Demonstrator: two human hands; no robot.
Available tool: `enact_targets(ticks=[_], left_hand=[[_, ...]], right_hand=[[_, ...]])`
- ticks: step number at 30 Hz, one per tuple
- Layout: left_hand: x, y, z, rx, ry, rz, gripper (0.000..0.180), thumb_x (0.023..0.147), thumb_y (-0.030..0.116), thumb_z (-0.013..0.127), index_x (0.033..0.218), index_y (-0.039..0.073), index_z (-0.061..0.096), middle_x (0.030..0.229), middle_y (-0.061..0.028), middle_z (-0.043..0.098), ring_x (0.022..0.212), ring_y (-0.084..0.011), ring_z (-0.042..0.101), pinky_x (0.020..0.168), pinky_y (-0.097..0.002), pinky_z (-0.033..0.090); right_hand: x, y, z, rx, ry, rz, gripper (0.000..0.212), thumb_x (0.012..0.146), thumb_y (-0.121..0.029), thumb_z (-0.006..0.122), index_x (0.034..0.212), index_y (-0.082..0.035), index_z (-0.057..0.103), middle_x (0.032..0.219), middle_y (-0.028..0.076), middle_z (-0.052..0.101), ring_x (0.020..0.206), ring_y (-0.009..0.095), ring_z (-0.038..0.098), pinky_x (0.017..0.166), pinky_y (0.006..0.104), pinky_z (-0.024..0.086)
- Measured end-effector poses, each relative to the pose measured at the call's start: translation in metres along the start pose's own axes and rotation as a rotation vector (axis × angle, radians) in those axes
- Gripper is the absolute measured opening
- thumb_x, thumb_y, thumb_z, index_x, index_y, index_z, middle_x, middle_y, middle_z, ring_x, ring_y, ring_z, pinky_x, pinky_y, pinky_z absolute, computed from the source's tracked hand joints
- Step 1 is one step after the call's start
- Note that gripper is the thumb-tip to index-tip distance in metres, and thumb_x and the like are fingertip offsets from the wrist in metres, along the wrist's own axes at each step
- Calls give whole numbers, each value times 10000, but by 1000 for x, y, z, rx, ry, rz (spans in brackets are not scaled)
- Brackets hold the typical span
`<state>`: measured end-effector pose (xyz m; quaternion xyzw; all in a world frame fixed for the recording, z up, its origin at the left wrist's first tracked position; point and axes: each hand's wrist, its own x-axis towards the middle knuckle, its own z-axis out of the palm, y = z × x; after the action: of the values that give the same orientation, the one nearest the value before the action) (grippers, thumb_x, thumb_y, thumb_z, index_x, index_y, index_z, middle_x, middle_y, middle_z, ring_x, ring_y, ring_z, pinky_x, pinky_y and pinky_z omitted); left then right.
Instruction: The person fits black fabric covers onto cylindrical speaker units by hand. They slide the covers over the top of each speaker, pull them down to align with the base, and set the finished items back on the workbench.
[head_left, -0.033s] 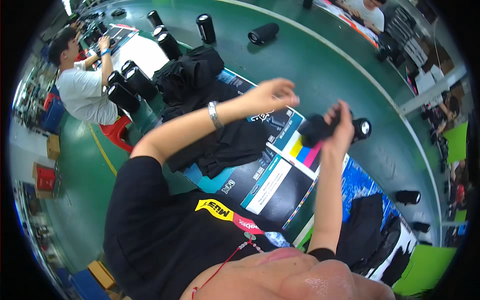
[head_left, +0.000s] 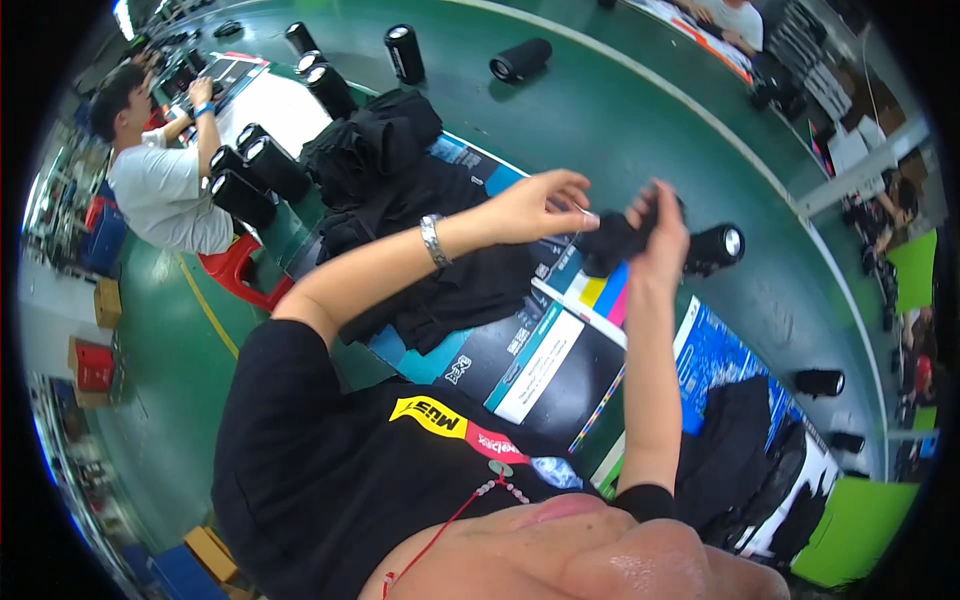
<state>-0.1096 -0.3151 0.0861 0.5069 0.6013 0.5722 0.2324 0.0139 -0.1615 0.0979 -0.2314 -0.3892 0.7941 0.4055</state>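
Observation:
My left hand point(head_left: 548, 207), a silver band on its wrist, reaches across the worktable with thumb and fingers drawn together. Its fingertips are at the edge of a small black cloth piece point(head_left: 612, 240); whether they grip its edge or something thin is too small to tell. My right hand point(head_left: 660, 240) holds that cloth from the other side, its fingers partly curled round it and slightly blurred. Just beyond the right hand lies a black cylindrical speaker point(head_left: 716, 248) with a pale round end. Left of my hands, a large heap of black cloth point(head_left: 395, 190) covers part of the table.
Printed sheets point(head_left: 545, 375) cover the tabletop. More black cloth point(head_left: 735, 430) lies at the right. Several black cylinders point(head_left: 275, 168) stand at the left, and another point(head_left: 521, 60) lies on the green surface beyond. A person point(head_left: 165, 190) works at the far left near a red stool point(head_left: 235, 268).
My left hand has come down and closer to the black cloth. The right hand has shifted slightly left with the cloth, and the gap between the hands has narrowed.

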Motion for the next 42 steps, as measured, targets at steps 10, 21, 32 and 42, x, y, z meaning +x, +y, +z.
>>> enact_targets(ticks=[10,21,32,42], left_hand=[[-5,-61,2,-353,300,-317,203,935,181,561,1016,2,608,893,-27,634,801,-87,580,753,-219,457],[-3,-54,4,-379,272,-311,279,967,194,504,1130,-20,579,1008,-47,634,963,-110,577,836,-236,453],[-9,-35,-10,-687,491,-137,169,907,86,587,1000,-51,623,959,-58,669,848,-87,624,760,-211,481],[-4,16,-6,513,430,493,188,817,-18,581,1003,-12,608,1106,-153,546,1118,-328,473,962,-365,374]], right_hand=[[2,97,-2,275,-194,339,293,932,-180,547,1154,12,543,1079,130,623,997,199,604,869,324,490],[5,92,-11,285,-284,213,333,924,-83,468,1224,60,494,1169,154,600,1101,233,572,945,340,462],[5,68,-6,282,-264,165,383,853,-28,471,1229,48,496,1232,179,563,1122,294,563,863,316,485],[-43,48,36,70,-437,161,182,908,-209,547,1031,-84,593,794,-26,590,543,41,513,407,179,348]])
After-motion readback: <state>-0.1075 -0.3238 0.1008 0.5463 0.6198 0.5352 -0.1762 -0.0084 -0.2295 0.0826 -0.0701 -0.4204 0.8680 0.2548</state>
